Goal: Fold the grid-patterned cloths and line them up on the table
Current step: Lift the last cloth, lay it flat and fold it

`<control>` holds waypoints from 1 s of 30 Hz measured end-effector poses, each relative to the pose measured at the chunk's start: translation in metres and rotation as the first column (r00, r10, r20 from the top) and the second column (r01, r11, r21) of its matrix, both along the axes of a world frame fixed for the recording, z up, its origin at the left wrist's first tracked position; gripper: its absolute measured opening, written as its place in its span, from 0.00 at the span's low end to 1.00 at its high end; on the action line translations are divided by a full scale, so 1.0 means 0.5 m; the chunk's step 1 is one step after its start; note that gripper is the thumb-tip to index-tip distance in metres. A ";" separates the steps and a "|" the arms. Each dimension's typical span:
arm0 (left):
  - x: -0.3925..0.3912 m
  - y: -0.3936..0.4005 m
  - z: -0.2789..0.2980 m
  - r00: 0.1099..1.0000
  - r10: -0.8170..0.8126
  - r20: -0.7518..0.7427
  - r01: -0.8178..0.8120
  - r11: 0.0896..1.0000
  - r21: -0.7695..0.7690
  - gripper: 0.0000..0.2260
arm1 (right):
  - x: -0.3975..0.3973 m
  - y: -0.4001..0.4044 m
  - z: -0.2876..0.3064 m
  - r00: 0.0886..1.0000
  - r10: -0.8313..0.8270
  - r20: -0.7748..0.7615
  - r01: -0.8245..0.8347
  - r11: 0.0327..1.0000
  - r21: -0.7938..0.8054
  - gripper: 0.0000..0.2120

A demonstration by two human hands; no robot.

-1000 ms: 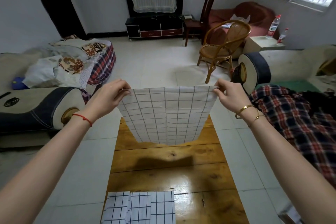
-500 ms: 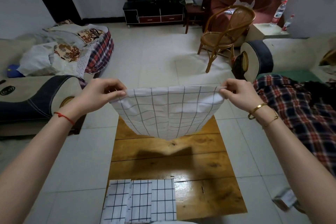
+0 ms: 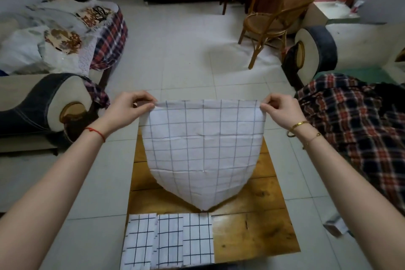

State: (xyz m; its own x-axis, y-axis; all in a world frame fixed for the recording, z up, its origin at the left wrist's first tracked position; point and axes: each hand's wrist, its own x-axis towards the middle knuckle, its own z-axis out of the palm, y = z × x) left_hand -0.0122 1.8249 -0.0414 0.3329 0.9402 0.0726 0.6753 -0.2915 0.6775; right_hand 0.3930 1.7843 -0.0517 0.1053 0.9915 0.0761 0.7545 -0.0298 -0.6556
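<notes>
Each hand, left hand (image 3: 126, 109) and right hand (image 3: 279, 110), pinches a top corner of the cloth (image 3: 202, 149) hanging above the table (image 3: 252, 234), so its tip may disturb the folded cloths (image 3: 167, 241) at the near edge.

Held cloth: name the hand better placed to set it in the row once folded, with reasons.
Right. The right hand pinches the corner above the bare table, right of the three folded cloths; the left hand is over them.

— Where do you see from?
— One wide-angle camera on your head, aimed forward and down, close over the wooden table (image 3: 252, 234), your forearms reaching in from below, the tiled floor and sofas beyond.
</notes>
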 end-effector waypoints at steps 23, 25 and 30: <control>0.021 0.105 -0.330 0.973 0.230 -0.006 -0.229 0.968 -0.099 0.11 | -0.037 0.130 -0.356 0.918 -0.258 -0.302 0.201 0.957 -0.207 0.05; 0.022 0.085 -0.346 0.975 0.223 -0.017 -0.224 0.966 -0.127 0.11 | -0.031 0.114 -0.376 0.912 -0.278 -0.303 0.210 0.949 -0.237 0.06; 0.025 0.024 -0.400 0.981 0.183 -0.060 -0.191 0.959 -0.210 0.11 | -0.035 0.063 -0.415 0.876 -0.358 -0.322 0.243 0.906 -0.346 0.08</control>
State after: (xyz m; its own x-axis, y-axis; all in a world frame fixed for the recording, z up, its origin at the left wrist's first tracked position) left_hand 0.0001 1.8370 -0.2415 0.1481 0.9781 -0.1462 0.7314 -0.0088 0.6818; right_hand 0.3756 1.8156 -0.2591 0.3652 0.8779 -0.3097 0.3811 -0.4445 -0.8106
